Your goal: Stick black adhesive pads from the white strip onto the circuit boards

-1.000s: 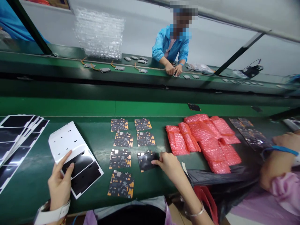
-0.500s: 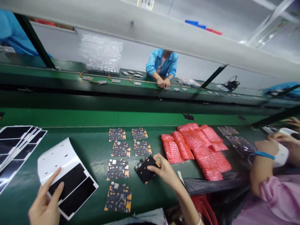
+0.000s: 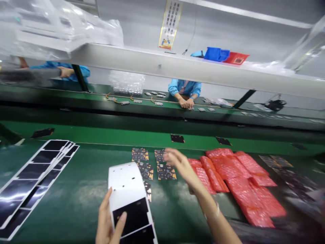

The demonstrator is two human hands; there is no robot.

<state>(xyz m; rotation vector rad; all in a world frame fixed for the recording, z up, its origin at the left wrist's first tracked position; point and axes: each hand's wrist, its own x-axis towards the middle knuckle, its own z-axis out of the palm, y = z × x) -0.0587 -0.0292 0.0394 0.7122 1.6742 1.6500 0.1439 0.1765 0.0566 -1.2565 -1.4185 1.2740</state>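
Note:
My left hand [image 3: 110, 217] grips a white sheet of black stickers [image 3: 134, 217], thumb on top and fingers at its left edge. The upper part of the sheet is white with small dark holes and curls upward. My right hand [image 3: 179, 164] is over the circuit boards, its fingers loosely stretched with nothing seen in them. Beneath and beside it lie several circuit boards [image 3: 166, 171], partly covered by the hand and the sheet. A black-faced circuit board [image 3: 177, 138] rests on the bright green strip just beyond my right hand.
More sticker sheets [image 3: 38, 169] lie fanned at the left. Red bubble-wrap packets [image 3: 243, 183] are heaped at the right. Other dark boards [image 3: 223, 141] sit on the green strip [image 3: 127, 135]. Across the line, a co-worker's hands [image 3: 186, 103] handle small parts below a shelf beam [image 3: 157, 66].
My right hand has let go of the circuit board, and one now lies on the green strip. My left hand has brought the sticker sheet over the nearer boards. The camera view has shifted.

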